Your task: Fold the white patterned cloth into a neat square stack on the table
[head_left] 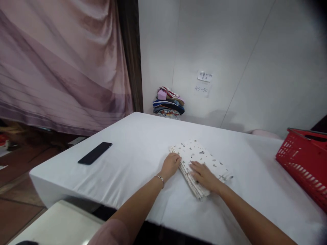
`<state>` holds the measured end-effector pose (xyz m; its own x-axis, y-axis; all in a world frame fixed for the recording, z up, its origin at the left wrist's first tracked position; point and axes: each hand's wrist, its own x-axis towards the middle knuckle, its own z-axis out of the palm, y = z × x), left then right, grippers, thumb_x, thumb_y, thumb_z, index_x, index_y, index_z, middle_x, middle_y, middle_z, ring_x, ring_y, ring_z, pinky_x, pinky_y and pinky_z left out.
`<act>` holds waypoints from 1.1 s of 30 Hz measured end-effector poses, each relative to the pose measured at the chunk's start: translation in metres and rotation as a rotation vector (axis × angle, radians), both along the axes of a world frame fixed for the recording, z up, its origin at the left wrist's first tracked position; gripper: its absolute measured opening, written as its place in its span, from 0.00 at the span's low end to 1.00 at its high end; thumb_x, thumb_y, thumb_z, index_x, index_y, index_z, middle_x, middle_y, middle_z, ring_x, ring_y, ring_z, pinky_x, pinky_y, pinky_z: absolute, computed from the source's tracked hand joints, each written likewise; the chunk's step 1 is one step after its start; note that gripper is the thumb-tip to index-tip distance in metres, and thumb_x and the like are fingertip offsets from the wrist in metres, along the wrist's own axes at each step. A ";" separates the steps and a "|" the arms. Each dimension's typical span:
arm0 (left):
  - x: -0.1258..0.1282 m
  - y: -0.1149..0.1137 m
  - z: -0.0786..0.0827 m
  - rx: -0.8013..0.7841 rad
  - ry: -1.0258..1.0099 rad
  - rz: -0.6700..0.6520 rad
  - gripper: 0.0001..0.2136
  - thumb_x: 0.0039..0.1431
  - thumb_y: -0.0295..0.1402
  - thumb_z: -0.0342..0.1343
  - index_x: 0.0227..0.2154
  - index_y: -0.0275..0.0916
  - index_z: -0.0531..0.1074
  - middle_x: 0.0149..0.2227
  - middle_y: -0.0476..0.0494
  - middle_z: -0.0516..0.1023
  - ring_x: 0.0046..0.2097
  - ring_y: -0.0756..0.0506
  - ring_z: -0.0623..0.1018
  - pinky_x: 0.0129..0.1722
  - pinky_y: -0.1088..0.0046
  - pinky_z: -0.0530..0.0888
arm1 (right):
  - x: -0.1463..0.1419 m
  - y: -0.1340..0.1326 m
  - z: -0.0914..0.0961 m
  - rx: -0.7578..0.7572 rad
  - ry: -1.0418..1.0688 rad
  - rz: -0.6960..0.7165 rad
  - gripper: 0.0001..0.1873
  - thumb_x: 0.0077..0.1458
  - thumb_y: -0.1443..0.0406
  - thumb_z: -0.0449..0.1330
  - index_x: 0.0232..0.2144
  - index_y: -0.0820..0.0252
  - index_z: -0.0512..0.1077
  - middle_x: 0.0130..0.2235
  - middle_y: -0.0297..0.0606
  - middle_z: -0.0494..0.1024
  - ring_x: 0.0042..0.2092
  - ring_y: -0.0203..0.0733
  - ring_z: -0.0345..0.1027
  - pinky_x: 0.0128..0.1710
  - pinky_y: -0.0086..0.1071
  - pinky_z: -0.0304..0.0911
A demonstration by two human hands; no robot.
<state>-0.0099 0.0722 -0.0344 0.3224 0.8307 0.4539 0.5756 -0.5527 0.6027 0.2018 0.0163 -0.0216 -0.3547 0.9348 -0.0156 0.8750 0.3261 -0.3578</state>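
Observation:
A folded white cloth with small dark prints (201,154) lies on the white table (133,149). My right hand (204,176) rests flat on top of its near half, fingers stretched out. My left hand (170,164) presses against the cloth's left edge with fingers curled over the edge. A thin bracelet sits on my left wrist.
A black phone (95,153) lies on the table's left part. A red plastic basket (305,161) stands at the right edge. A stack of folded colourful clothes (168,103) sits at the far end by the wall. A pink curtain (58,64) hangs at left.

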 end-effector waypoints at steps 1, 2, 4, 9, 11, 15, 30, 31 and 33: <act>-0.001 0.006 0.002 -0.014 -0.014 0.059 0.12 0.60 0.34 0.44 0.33 0.40 0.72 0.39 0.45 0.74 0.45 0.47 0.70 0.47 0.69 0.66 | 0.010 0.003 0.003 0.021 -0.007 -0.059 0.28 0.59 0.51 0.42 0.58 0.53 0.57 0.62 0.38 0.52 0.63 0.47 0.40 0.59 0.49 0.36; -0.002 0.014 0.005 -0.032 -0.017 0.118 0.11 0.59 0.34 0.45 0.35 0.39 0.72 0.42 0.44 0.74 0.47 0.46 0.69 0.49 0.69 0.65 | 0.023 0.008 0.006 0.055 -0.024 -0.135 0.27 0.58 0.52 0.43 0.57 0.54 0.58 0.61 0.39 0.54 0.63 0.48 0.41 0.59 0.49 0.36; -0.003 0.029 0.009 -0.093 0.008 0.228 0.13 0.57 0.36 0.46 0.40 0.37 0.71 0.47 0.41 0.71 0.51 0.45 0.67 0.51 0.68 0.63 | 0.053 0.018 0.011 0.095 -0.057 -0.305 0.27 0.56 0.55 0.47 0.56 0.58 0.60 0.60 0.42 0.57 0.62 0.49 0.43 0.59 0.46 0.39; 0.006 0.063 0.018 -0.377 0.131 0.399 0.25 0.54 0.42 0.49 0.52 0.33 0.61 0.56 0.33 0.63 0.56 0.39 0.63 0.51 0.65 0.62 | 0.109 0.045 0.016 -0.194 0.131 -0.558 0.31 0.54 0.56 0.51 0.57 0.67 0.58 0.51 0.49 0.70 0.51 0.48 0.64 0.51 0.38 0.57; 0.010 0.073 0.022 -0.485 0.181 0.394 0.27 0.51 0.44 0.51 0.52 0.34 0.60 0.55 0.32 0.64 0.56 0.37 0.63 0.49 0.63 0.64 | 0.115 0.054 0.016 -0.252 0.164 -0.562 0.33 0.53 0.55 0.54 0.56 0.69 0.59 0.49 0.50 0.71 0.48 0.48 0.67 0.48 0.36 0.60; 0.012 0.095 0.027 -0.655 0.216 0.361 0.27 0.41 0.43 0.59 0.46 0.37 0.65 0.49 0.33 0.70 0.52 0.36 0.68 0.45 0.66 0.66 | 0.112 0.075 0.013 -0.314 0.229 -0.572 0.38 0.47 0.51 0.58 0.56 0.68 0.59 0.53 0.51 0.68 0.50 0.50 0.64 0.47 0.35 0.60; -0.028 0.106 0.017 -0.775 0.016 0.349 0.19 0.42 0.41 0.61 0.35 0.34 0.71 0.39 0.40 0.76 0.37 0.44 0.76 0.28 0.76 0.69 | 0.066 0.132 0.018 0.073 0.089 -0.442 0.22 0.46 0.60 0.60 0.45 0.62 0.70 0.45 0.45 0.74 0.46 0.50 0.67 0.44 0.37 0.60; -0.031 0.104 0.015 -0.766 0.016 0.357 0.18 0.42 0.41 0.61 0.35 0.34 0.71 0.38 0.40 0.77 0.37 0.44 0.76 0.29 0.76 0.69 | 0.059 0.132 0.019 0.084 0.062 -0.436 0.23 0.46 0.62 0.59 0.47 0.62 0.69 0.47 0.45 0.72 0.48 0.51 0.65 0.46 0.37 0.59; -0.036 0.099 0.012 -0.747 0.016 0.358 0.17 0.42 0.41 0.60 0.34 0.35 0.71 0.37 0.42 0.77 0.37 0.44 0.76 0.30 0.76 0.68 | 0.044 0.123 0.021 0.102 0.058 -0.386 0.23 0.48 0.64 0.58 0.49 0.60 0.68 0.51 0.45 0.68 0.52 0.50 0.61 0.49 0.38 0.56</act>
<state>-0.0457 0.1710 -0.0219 -0.0173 0.9654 -0.2602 0.6523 0.2081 0.7288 0.2462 0.1397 -0.0002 0.0249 0.9953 0.0936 0.9193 0.0140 -0.3933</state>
